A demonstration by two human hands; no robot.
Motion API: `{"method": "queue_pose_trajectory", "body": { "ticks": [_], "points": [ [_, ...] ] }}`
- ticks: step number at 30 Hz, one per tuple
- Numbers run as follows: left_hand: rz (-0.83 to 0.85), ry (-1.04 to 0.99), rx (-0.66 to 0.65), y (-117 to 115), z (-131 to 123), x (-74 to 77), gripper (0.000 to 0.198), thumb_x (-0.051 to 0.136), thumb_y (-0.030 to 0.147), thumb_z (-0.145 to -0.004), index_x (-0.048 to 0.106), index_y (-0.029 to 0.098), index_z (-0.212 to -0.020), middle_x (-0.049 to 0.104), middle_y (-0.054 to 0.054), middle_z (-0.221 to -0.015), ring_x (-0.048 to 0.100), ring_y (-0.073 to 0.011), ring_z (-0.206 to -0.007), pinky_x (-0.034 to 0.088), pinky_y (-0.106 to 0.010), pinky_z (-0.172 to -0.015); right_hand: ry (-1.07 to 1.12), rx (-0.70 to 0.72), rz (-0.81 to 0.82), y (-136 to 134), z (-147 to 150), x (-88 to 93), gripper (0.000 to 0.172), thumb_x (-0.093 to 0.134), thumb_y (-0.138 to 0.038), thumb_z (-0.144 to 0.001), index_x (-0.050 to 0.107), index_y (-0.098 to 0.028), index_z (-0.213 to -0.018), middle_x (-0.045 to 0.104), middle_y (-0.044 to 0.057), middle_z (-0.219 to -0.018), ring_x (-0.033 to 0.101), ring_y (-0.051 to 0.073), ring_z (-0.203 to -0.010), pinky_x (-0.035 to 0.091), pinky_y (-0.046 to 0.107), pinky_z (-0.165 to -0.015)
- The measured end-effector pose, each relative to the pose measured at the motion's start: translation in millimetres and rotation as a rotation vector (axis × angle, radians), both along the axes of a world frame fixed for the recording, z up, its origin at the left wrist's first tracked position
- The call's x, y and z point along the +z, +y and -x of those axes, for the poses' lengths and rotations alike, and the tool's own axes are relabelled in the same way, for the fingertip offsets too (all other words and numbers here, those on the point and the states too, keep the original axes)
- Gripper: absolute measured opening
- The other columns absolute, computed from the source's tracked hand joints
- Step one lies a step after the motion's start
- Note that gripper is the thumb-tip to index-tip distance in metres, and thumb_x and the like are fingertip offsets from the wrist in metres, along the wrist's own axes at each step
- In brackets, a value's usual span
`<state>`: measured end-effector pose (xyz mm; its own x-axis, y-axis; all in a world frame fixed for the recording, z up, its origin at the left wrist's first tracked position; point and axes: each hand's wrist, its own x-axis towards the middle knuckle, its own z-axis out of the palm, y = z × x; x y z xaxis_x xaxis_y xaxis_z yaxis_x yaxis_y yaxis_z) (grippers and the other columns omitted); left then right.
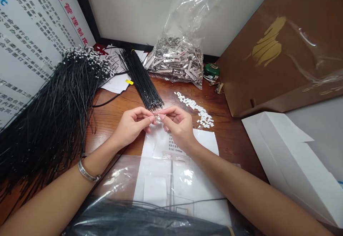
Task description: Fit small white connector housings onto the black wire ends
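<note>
My left hand [132,124] and my right hand [179,123] meet fingertip to fingertip above the wooden table [230,136]. Between them they pinch a small silver metal clip [158,117]; whether a wire runs into it I cannot tell. A tight bundle of thin black wires [140,79] lies just beyond my fingers, its ends pointing at them. To the right of it sits a scatter of small white connector pieces [197,109]. A silver bracelet [86,171] circles my left wrist.
A big fan of black wires with white tips [53,114] fills the left side. A clear bag of metal clips [178,59] stands at the back. A brown cardboard box [281,50] and white box [292,157] stand right. Plastic bags with wires [166,193] lie near me.
</note>
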<state>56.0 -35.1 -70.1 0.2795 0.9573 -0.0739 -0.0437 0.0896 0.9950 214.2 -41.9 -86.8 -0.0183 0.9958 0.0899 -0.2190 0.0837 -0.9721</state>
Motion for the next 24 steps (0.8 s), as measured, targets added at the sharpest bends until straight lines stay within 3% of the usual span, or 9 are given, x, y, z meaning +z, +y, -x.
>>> {"method": "queue_pose_trajectory", "body": {
  "ticks": [7, 13, 17, 20, 24],
  "points": [
    [-0.014, -0.018, -0.014, 0.3, 0.3, 1.2, 0.02, 0.072, 0.032, -0.076, 0.064, 0.013, -0.076, 0.066, 0.0, -0.072, 0.058, -0.0089, -0.051, 0.047, -0.022, -0.053, -0.07, -0.031, -0.004, 2.8, 0.7, -2.5, 0.017, 0.072, -0.034, -0.072, 0.07, -0.019, -0.081, 0.067, 0.001, -0.068, 0.05, 0.008, -0.051, 0.037, 0.024, -0.044],
    [-0.008, -0.016, 0.001, 0.7, -0.3, 2.7, 0.023, 0.073, 0.035, -0.075, 0.064, 0.014, -0.075, 0.066, 0.0, -0.072, 0.058, -0.0095, -0.051, 0.048, -0.023, -0.052, -0.135, 0.022, -0.03, 3.0, -0.6, -3.6, 0.021, 0.068, -0.036, -0.078, 0.073, -0.02, -0.09, 0.064, 0.0, -0.068, 0.045, 0.007, -0.049, 0.033, 0.024, -0.043],
    [-0.016, 0.014, 0.013, 0.7, -1.3, 2.8, 0.025, 0.074, 0.037, -0.073, 0.064, 0.014, -0.075, 0.065, 0.0, -0.069, 0.058, -0.0096, -0.051, 0.047, -0.023, -0.052, -0.104, 0.014, 0.011, 3.1, -0.2, -4.7, 0.026, 0.073, -0.035, -0.072, 0.071, -0.019, -0.093, 0.067, 0.001, -0.075, 0.046, 0.007, -0.051, 0.034, 0.023, -0.044],
    [-0.013, 0.02, 0.021, 0.7, -1.4, 2.2, 0.027, 0.076, 0.037, -0.072, 0.065, 0.013, -0.074, 0.065, -0.001, -0.068, 0.058, -0.0096, -0.05, 0.047, -0.023, -0.051, -0.052, -0.024, 0.026, 3.3, 0.9, -4.6, 0.028, 0.078, -0.032, -0.067, 0.069, -0.018, -0.089, 0.069, 0.003, -0.081, 0.053, 0.008, -0.058, 0.038, 0.022, -0.047],
    [-0.016, 0.025, 0.016, 0.9, -0.9, 0.9, 0.026, 0.076, 0.037, -0.072, 0.065, 0.013, -0.074, 0.065, -0.001, -0.068, 0.058, -0.0093, -0.05, 0.047, -0.023, -0.052, -0.073, -0.025, 0.016, 2.9, 1.3, -3.3, 0.016, 0.077, -0.028, -0.069, 0.069, -0.017, -0.078, 0.065, 0.0, -0.067, 0.046, 0.007, -0.05, 0.034, 0.023, -0.046]
  ]
}}
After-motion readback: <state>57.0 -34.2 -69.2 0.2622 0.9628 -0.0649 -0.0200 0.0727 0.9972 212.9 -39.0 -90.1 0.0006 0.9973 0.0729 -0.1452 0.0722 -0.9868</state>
